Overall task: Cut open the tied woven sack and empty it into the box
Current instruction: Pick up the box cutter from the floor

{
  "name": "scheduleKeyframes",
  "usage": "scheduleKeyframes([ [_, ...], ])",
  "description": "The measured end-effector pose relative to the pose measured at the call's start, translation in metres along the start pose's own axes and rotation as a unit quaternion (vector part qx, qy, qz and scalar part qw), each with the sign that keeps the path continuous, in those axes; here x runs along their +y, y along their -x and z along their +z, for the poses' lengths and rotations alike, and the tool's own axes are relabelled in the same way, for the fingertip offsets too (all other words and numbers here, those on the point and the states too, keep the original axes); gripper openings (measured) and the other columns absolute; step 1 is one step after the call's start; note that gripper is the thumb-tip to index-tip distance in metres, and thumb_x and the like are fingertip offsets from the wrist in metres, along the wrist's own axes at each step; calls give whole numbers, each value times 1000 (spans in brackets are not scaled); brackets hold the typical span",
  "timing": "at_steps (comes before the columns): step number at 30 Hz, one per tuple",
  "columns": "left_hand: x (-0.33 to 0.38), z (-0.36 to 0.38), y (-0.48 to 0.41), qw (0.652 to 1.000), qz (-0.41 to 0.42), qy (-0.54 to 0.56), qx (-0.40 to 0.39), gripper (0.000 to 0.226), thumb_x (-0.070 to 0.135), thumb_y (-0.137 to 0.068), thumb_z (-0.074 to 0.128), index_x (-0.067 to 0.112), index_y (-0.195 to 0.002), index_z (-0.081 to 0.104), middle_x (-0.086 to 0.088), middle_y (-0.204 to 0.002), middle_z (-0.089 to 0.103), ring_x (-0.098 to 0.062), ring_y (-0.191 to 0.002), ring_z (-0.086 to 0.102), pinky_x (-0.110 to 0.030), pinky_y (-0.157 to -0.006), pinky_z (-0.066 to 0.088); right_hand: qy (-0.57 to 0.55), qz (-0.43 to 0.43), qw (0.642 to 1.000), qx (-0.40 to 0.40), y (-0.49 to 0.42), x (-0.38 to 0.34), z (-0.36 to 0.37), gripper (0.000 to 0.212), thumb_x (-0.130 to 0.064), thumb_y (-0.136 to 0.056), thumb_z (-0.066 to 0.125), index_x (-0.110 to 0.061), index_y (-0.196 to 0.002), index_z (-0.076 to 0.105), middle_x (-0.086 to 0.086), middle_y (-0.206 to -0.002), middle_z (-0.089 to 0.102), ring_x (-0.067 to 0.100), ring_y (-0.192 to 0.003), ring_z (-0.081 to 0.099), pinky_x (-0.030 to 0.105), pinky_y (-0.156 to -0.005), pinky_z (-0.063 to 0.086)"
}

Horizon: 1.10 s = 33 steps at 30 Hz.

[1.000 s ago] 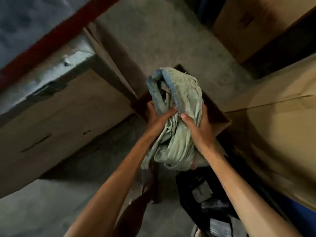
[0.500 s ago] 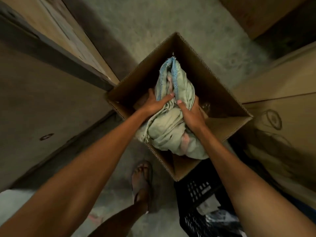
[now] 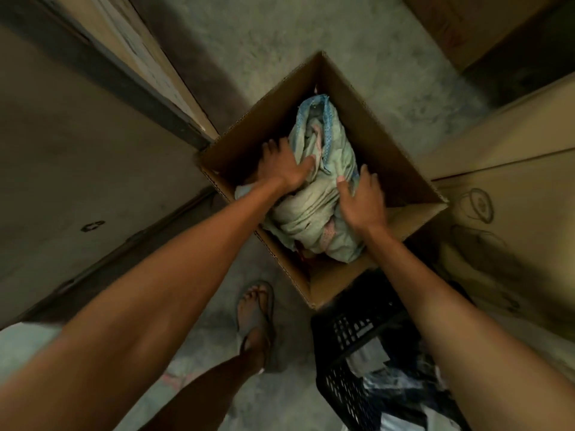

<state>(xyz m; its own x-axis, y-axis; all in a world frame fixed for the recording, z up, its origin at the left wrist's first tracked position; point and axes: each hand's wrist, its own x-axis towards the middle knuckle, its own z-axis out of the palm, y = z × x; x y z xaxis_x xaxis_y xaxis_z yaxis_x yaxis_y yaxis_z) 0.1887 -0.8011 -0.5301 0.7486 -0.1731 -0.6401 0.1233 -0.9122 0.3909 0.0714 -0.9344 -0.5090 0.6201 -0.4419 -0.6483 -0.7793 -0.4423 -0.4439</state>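
A crumpled pale green woven sack (image 3: 314,209) with a blue-edged mouth lies inside the open cardboard box (image 3: 401,169) on the floor. Pink stuff shows through its folds. My left hand (image 3: 284,168) rests flat on the sack's left side, fingers spread. My right hand (image 3: 361,202) lies on the sack's right side, fingers loosely apart, thumb against the cloth. Neither hand grips the sack.
A black plastic crate (image 3: 351,337) holding dark packets stands just below the box. Large cardboard boxes (image 3: 510,169) flank the right, and a big carton (image 3: 77,169) stands at the left. My sandalled foot (image 3: 256,312) is on the concrete floor (image 3: 280,32).
The sack went from held up in both hands down into the box. Both hands have let go of it and now lie open on top.
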Motion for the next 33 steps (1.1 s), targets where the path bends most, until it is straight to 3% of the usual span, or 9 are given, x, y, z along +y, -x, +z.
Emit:
scheduleKeyframes([
  [4,7,-27,94,997,37,62,31,73,47,-97,51,10,-156,26,-16,-165,19,-33,-154,12,-48,-123,20,77,-70,994,-19,90,-20,-36,69,-47,-104,36,-12,-161,16,19,-168,12,35,-156,11,47,-126,16],
  [7,-2,-39,202,995,28,86,52,66,40,-98,53,7,-151,34,-17,-161,28,-33,-152,18,-42,-124,20,146,-100,984,-30,180,-34,-65,64,-38,-105,39,-14,-160,19,16,-168,15,32,-156,13,44,-124,20],
  [11,-33,-41,374,989,-53,120,67,58,30,-97,59,4,-146,42,-23,-160,28,-35,-151,20,-38,-121,22,198,-149,967,-64,320,-30,-98,65,-37,-104,42,-14,-161,19,16,-168,16,33,-155,18,41,-124,21],
  [16,-90,-9,586,973,-141,157,98,51,28,-88,63,0,-131,57,-29,-145,48,-43,-142,36,-44,-120,28,243,-203,943,-100,486,13,-113,66,-35,-101,48,-12,-159,26,20,-166,20,35,-154,22,43,-124,23],
  [20,-145,25,707,957,-218,161,103,53,29,-86,66,4,-133,58,-24,-143,53,-37,-143,37,-42,-118,29,295,-228,913,-167,580,51,-94,68,-38,-101,48,-16,-160,22,16,-169,14,32,-155,17,41,-123,22],
  [26,-229,77,769,939,-275,162,130,51,26,-88,66,8,-135,56,-22,-152,44,-34,-147,31,-39,-120,27,336,-261,877,-223,632,94,-24,70,-38,-99,51,-14,-159,24,16,-168,15,32,-154,21,41,-122,25],
  [33,-345,175,688,939,-276,165,125,53,25,-90,64,9,-139,52,-21,-158,34,-33,-150,26,-38,-121,24,366,-236,867,-243,586,155,124,68,-35,-101,49,-9,-159,24,15,-167,20,32,-151,26,39,-120,25],
])
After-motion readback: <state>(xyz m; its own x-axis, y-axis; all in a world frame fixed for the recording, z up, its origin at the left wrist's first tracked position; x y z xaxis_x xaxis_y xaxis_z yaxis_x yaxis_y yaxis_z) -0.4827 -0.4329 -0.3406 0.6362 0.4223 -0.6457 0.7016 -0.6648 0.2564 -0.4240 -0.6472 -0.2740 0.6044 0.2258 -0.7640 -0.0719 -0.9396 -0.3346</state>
